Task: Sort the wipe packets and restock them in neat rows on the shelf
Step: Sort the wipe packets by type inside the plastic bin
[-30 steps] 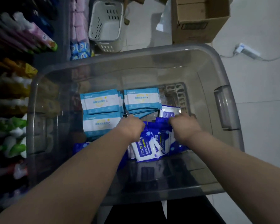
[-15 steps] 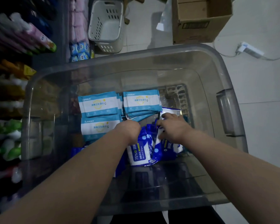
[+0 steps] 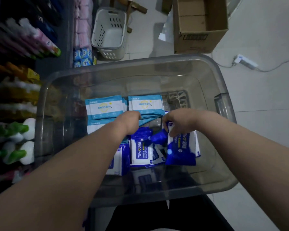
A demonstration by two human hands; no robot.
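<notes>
Sorting part done in bin [image 3: 223, 84]: right hand [image 3: 178, 120] fingers pinch dark-blue packet [image 3: 180, 147], left hand [image 3: 128, 120] fingers hidden, grip untellable; 2 light-blue stacks [image 3: 105, 105] beyond fingertips; shelf [image 3: 15, 97] restocking apparently outstanding.

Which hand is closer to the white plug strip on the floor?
Right. The right hand is in the bin, below-left of the plug strip; the left hand is farther left, at the light blue packets.

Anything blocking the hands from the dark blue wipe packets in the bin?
Nothing visible. The bin is open on top and both hands are inside it. The right hand pinches the top edge of a dark blue packet. The left hand is at the neighbouring packets, its fingers hidden.
</notes>
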